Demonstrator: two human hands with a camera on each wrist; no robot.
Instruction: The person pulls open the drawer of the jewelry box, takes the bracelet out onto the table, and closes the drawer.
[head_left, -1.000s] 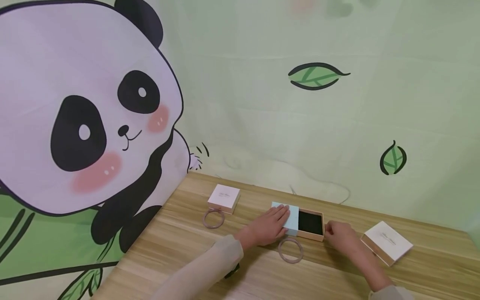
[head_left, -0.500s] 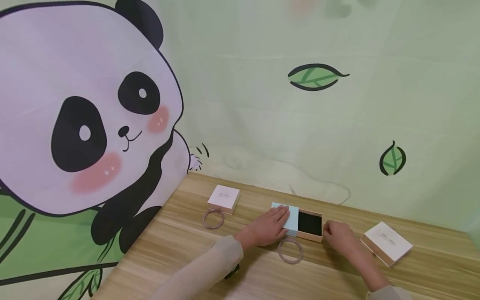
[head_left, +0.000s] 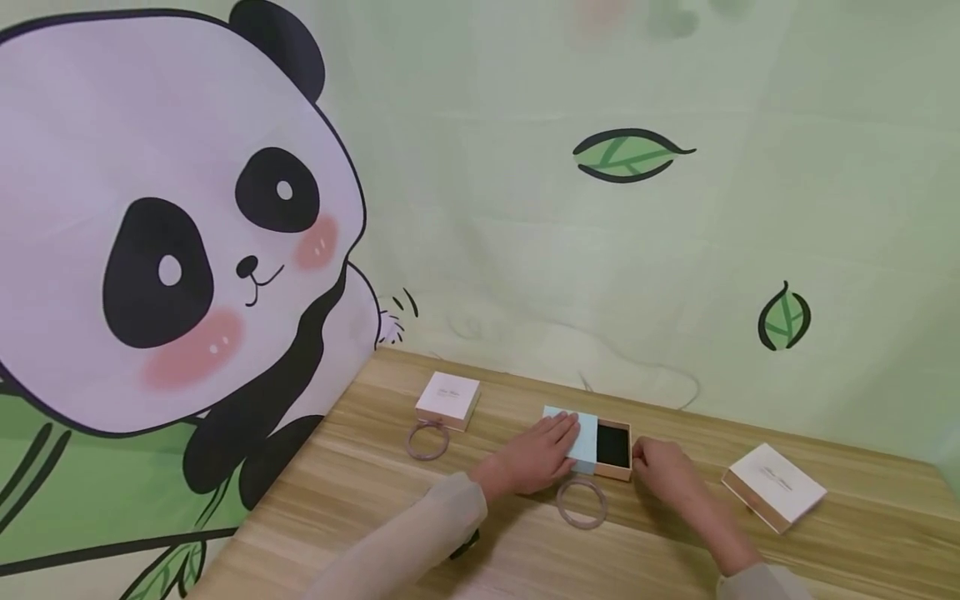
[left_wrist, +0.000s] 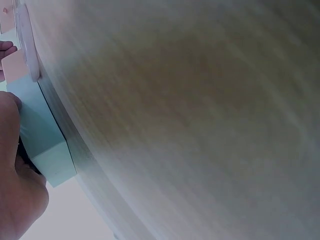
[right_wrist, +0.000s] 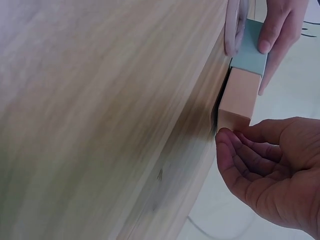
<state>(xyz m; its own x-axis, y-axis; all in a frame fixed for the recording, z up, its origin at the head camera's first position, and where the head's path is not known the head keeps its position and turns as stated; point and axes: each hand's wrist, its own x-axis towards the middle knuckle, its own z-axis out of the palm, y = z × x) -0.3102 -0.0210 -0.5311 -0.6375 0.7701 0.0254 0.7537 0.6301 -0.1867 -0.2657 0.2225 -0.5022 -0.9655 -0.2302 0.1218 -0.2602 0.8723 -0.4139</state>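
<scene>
My left hand [head_left: 536, 454] rests on the light blue sleeve [head_left: 585, 442] of a slide-out gift box, fingers straight across its top. In the right wrist view the thumb lies on the sleeve's front edge. A peach drawer [head_left: 613, 475] with a black lining [head_left: 612, 446] sticks partly out of the sleeve's right side. My right hand [head_left: 667, 471] has its fingers curled, thumb and fingertips touching the drawer's outer end; the right wrist view shows this contact closely. A pale mauve bangle [head_left: 581, 527] lies on the table just in front of the box.
A white-lidded box [head_left: 450, 392] stands at the back left of the wooden table [head_left: 315, 500], with a second bangle [head_left: 427, 457] by its front. Another white-lidded box [head_left: 776, 483] sits angled to the right of my right hand. A panda-printed cloth [head_left: 525, 250] hangs behind.
The drawer has slid left, further into the light blue sleeve, less of its black lining showing. My right hand has moved left with it; my left hand stays on the sleeve.
</scene>
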